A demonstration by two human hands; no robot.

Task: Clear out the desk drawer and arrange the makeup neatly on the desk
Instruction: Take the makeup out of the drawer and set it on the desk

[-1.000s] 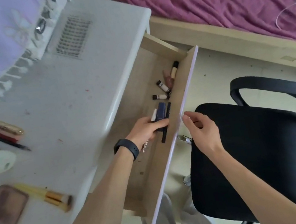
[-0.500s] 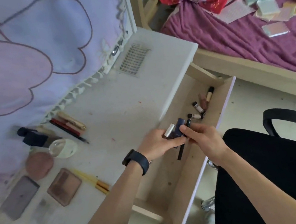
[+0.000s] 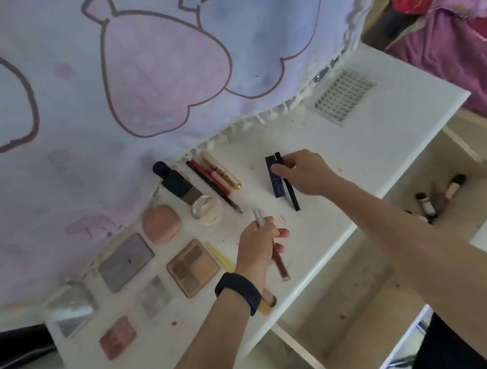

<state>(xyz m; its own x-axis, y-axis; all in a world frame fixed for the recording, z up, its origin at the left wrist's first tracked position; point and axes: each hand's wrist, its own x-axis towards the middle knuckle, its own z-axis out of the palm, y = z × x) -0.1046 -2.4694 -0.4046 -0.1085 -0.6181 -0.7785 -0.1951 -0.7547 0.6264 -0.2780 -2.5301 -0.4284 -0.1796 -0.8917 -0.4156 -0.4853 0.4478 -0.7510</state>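
The fingers (image 3: 291, 157) of the right hand (image 3: 308, 175) curl over the far ends of a dark blue tube (image 3: 275, 184) and a black stick (image 3: 292, 197). The thumb presses on the tube's face, pinching the two side by side down on the white tabletop (image 3: 372, 138). The fingers (image 3: 280, 233) of the left hand (image 3: 258, 244) wrap round a lip gloss tube (image 3: 280, 263), silver cap pointing far, dark red body pointing near.

Half a second ago both hands met over the open drawer (image 3: 364, 292) with these pieces held as one bundle. Now the bundle is split between the hands, and both are over the tabletop, left of the drawer.

The blue tube is a glossy, flat-sided bar. The stick is slimmer and longer, and its end reaches nearer than the tube's. The gloss tube is round, with a see-through body. A black wristband (image 3: 238, 292) circles the left wrist.

Just left of the right fingers a gold tube (image 3: 222, 171) and red and black pencils (image 3: 213, 185) lie side by side at one slant. Left of the left hand sit a clear round jar (image 3: 206, 209), a pink compact (image 3: 160, 223) and a brown eyeshadow palette (image 3: 193, 267). Small bottles (image 3: 424, 203) lie in the drawer's far right end, well apart from both hands.
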